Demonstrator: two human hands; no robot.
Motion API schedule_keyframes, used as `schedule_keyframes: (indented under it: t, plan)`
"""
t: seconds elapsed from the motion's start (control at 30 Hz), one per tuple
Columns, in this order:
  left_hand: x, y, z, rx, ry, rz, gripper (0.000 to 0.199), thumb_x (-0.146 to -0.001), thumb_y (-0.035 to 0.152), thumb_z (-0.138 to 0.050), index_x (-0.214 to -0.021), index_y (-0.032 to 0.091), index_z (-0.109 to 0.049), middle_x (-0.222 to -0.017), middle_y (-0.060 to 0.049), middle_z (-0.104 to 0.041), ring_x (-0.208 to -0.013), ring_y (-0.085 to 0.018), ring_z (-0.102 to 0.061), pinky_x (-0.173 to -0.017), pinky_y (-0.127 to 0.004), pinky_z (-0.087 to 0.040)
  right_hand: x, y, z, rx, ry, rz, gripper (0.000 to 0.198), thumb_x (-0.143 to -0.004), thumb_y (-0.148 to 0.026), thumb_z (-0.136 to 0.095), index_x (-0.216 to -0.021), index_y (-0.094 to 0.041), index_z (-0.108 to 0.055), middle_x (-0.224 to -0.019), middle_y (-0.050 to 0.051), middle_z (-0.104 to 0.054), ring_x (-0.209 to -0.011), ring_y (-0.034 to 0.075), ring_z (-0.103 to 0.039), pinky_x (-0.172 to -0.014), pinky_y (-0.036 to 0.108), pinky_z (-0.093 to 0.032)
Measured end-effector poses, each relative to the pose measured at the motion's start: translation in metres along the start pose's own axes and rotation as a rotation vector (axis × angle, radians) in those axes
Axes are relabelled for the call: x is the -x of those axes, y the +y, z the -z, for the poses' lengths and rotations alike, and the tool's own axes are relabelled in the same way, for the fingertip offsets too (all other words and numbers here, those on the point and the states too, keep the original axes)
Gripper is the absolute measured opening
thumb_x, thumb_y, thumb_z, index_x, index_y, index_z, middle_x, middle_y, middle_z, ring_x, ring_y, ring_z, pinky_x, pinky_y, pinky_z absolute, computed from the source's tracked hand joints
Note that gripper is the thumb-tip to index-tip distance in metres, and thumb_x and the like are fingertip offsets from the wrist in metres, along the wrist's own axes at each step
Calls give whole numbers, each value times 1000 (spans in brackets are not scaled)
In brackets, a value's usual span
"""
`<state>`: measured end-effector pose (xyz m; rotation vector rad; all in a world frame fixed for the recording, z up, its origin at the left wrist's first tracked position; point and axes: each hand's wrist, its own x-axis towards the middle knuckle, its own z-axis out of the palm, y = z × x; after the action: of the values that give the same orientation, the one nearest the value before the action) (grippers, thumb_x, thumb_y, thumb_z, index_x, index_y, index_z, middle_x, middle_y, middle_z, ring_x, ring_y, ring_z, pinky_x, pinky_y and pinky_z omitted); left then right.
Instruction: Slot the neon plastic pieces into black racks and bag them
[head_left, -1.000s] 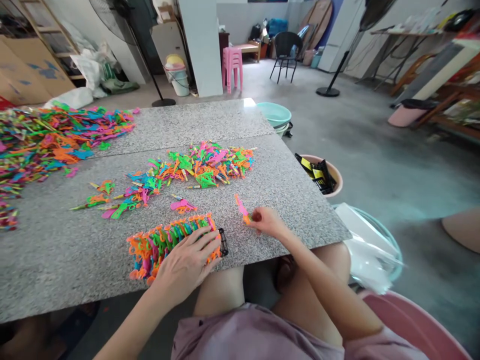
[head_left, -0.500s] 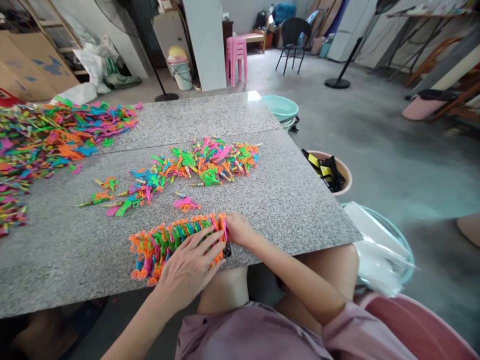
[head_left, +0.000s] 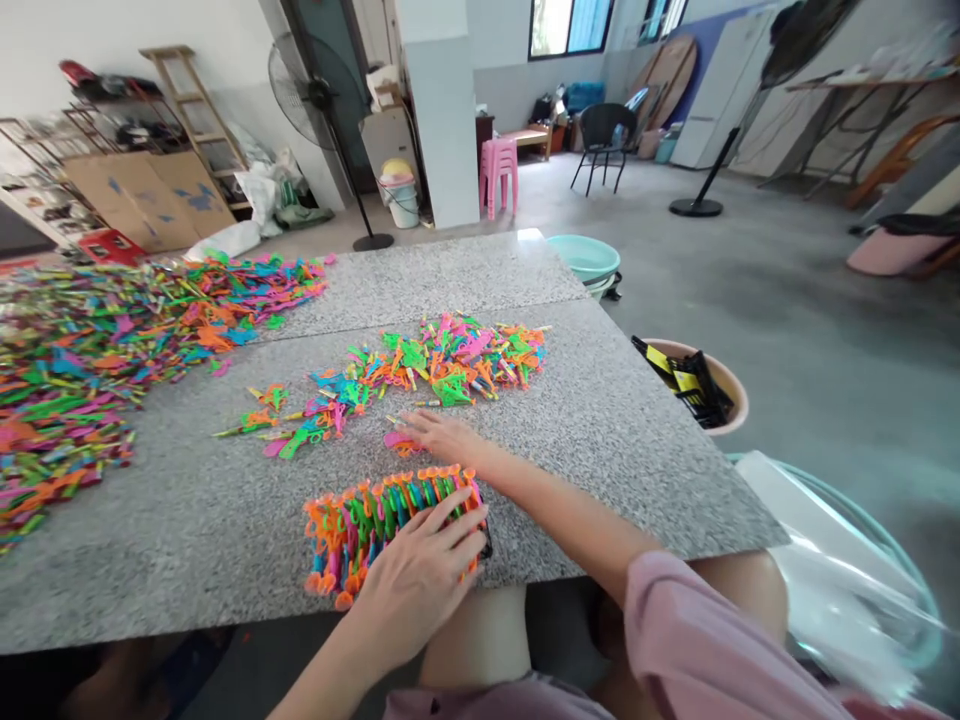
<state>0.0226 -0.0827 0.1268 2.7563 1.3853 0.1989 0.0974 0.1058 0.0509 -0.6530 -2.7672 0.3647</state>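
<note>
I saw the right hand (head_left: 442, 436) low over the speckled stone table (head_left: 615, 450), its fingers stretched forward; I could not tell whether they had closed on anything. At the fingertips, a little toward the left, lay a single plastic toy piece (head_left: 396, 441), partly covered by them. It was pink with an orange part, and a thin stick showed at its upper side.

Nearer to my camera, the left hand (head_left: 424, 560) was flat and spread, resting upon a packed row of toy pieces (head_left: 360, 515). This row was orange, green, blue and pink, with round orange ends along its long edges. At its right end I saw a bit of black frame (head_left: 486, 542). Beyond the right hand lay a loose heap (head_left: 476, 355) of similar pieces, and farther left a larger pile (head_left: 97, 370).
</note>
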Motion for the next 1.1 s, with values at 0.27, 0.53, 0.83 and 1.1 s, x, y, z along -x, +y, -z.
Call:
schedule_keyframes:
  t: [0.27, 0.53, 0.83, 1.1]
  plan:
    - [-5, -2, -4, 18, -11, 19, 13, -92, 19, -54, -103, 21, -60, -131, -2, -61, -135, -24, -44, -105, -41, -47, -68, 2, -12, 305, -250, 356, 33, -94, -5, -38, -102, -13, -70, -120, 13, -66, -110, 20, -58, -85, 31, -49]
    - [-5, -1, -3, 38, 21, 2, 17, -93, 19, -54, -108, 20, -60, -133, -1, -61, -136, -24, -41, -106, -42, -45, 46, 16, 27, -157, 259, -538, 20, -86, -10, -50, -96, -14, -67, -90, 5, -70, -80, 16, -63, -76, 27, -50]
    - [-5, -4, 0, 39, 8, -2, 22, -96, 22, -49, -114, 19, -60, -134, -4, -60, -135, -26, -41, -103, -44, -47, 178, -91, -25, -554, 194, -778, 6, -78, -21, -65, -83, -19, -69, -79, 3, -73, -71, 18, -68, -67, 25, -49]
    - [-4, -6, -3, 29, 11, 60, 45, -97, 34, -51, -139, 21, -43, -138, -9, -55, -135, -25, -42, -103, -40, -47, 148, -96, -10, -231, -53, -730, 14, -82, -20, -60, -95, -18, -67, -86, 9, -73, -78, 23, -69, -67, 27, -46]
